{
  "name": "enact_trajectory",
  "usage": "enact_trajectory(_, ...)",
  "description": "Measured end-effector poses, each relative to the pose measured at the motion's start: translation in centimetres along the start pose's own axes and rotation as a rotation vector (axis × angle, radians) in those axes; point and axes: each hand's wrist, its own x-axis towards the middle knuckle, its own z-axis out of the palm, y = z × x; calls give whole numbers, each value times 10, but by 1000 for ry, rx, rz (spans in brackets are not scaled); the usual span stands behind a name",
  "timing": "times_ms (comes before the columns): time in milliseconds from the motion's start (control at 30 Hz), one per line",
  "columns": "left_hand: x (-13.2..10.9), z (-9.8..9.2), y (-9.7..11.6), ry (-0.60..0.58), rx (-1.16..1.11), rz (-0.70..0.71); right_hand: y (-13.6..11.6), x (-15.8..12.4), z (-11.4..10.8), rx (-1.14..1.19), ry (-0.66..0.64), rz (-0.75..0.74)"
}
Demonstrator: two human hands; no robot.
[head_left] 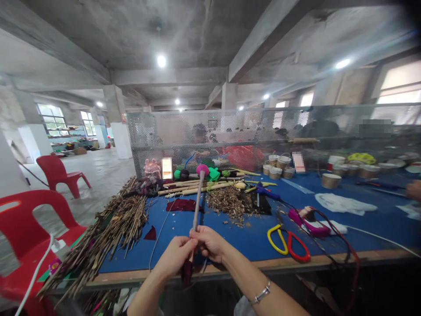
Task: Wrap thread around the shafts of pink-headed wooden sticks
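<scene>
A long pale grey stick stands tilted away from me, with a round magenta tip at its far end. Both hands meet at its near end, over the table's front edge. My left hand pinches there with thumb and fingers, and my right hand closes round the stick just beside it. Dark red cloth hangs below the fingers. Beyond the hands, a dark red cloth piece lies flat on the blue table, with a smaller scrap to its left.
Thin twigs are heaped at the left. Wood chips lie mid-table near a blue glue gun. Scissors with yellow and red handles are at the right front. Paper cups stand before a mesh screen; another person's hand shows far right.
</scene>
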Motion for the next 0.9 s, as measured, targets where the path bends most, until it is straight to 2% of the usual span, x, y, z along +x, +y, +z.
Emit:
enact_trajectory(67, 2, -5, 1, 64, 164, 74, 2, 1, 1, -41, 6, 7)
enact_trajectory(133, 4, -7, 1, 62, 178, 92, 2, 3, 0, -39, -11, 1)
enact_trajectory(267, 4, 0, -2, -65, -184, 33, -2, 3, -2, 94, -83, -17)
enact_trajectory(367, 3, 5, -6, -73, -357, -25, -3, 2, -3, 109, -115, -17)
enact_trajectory(467, 3, 1, -8, -22, -138, -57, -2, 0, -3, 76, -62, -9)
enact_trajectory(567, 4, -7, -5, 42, 135, 32, -2, 0, -3, 55, -22, 17)
enact_trajectory(633, 4, -10, -3, 27, 170, 45, -4, -1, -3, 41, -29, 32)
enact_trajectory(800, -1, 0, 0, -127, -107, -4, -9, -4, -5, 130, -88, 36)
enact_trajectory(900, -3, 6, 1, -144, -183, -28, -7, -4, -6, 147, -85, 33)
